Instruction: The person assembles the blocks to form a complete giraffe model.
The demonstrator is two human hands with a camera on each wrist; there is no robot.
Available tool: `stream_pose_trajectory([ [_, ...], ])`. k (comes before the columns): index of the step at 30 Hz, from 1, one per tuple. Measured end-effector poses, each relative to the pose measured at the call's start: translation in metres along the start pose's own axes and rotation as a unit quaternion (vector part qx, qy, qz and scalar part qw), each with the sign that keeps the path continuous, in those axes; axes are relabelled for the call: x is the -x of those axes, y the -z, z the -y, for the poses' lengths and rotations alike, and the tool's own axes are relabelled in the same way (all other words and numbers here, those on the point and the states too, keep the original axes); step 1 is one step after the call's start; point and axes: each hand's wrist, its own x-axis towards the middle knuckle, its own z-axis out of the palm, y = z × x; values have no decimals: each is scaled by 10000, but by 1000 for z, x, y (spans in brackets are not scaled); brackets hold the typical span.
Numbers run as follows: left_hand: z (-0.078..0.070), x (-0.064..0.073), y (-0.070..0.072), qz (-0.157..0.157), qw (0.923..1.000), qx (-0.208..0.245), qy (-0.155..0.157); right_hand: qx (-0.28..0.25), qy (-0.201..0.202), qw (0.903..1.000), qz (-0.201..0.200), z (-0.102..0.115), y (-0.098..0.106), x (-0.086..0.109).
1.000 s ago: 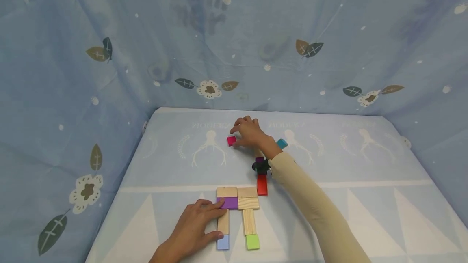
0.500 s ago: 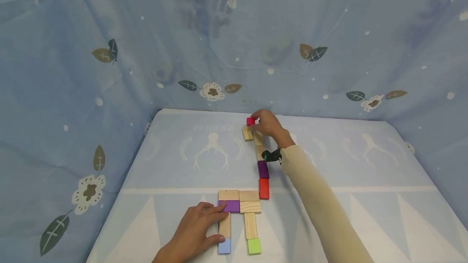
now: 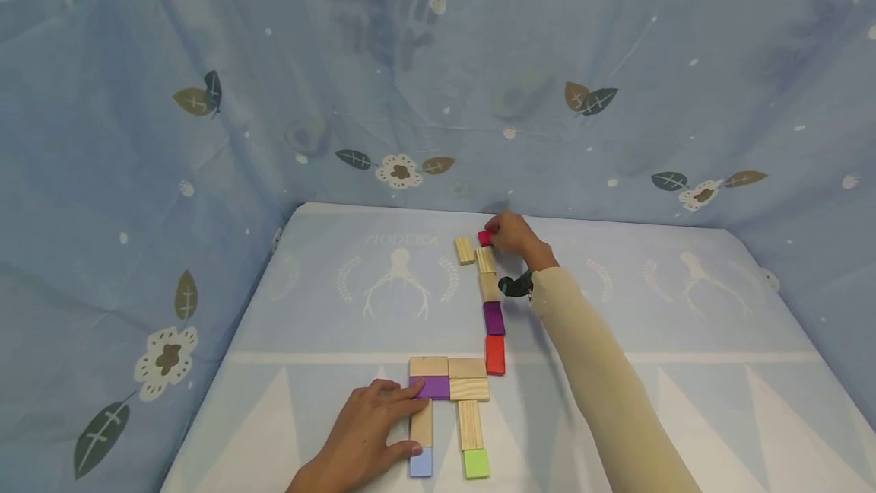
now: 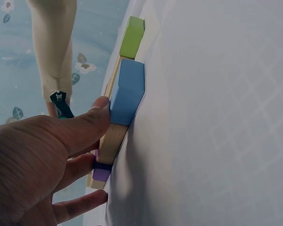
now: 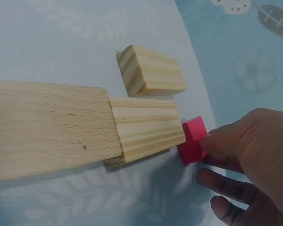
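Note:
At the far end of a line of blocks, my right hand (image 3: pixel 515 234) pinches a small pinkish-red block (image 5: pixel 193 141) between thumb and finger. That block sits right at the end of a striped wooden block (image 5: pixel 148 123). Back toward me the line runs through a plain wooden block (image 3: pixel 489 287), a dark purple block (image 3: pixel 493 318) and a red block (image 3: pixel 496 355). My left hand (image 3: pixel 369 421) lies with extended fingers against the nearer group, fingertips on a purple block (image 3: pixel 433 387) and a wooden block (image 3: pixel 422 424), thumb at a light blue block (image 4: pixel 127 89).
A separate striped wooden block (image 5: pixel 153 73) lies just left of the line's far end. In the nearer group are more wooden blocks (image 3: pixel 469 424) and a green block (image 3: pixel 476 463). Blue patterned cloth (image 3: pixel 438 97) rises behind the table's far edge.
My right hand has taken hold of the pinkish-red block and carried it away from me and rightward to the line's far end. The left hand has stayed on the nearer blocks.

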Motion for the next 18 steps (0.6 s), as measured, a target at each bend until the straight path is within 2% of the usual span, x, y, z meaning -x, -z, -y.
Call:
stream_pose_trajectory([
  [18, 0, 0, -1, -41, 10000, -58, -14, -23, 264, 9993, -262, -6, -16, -2],
])
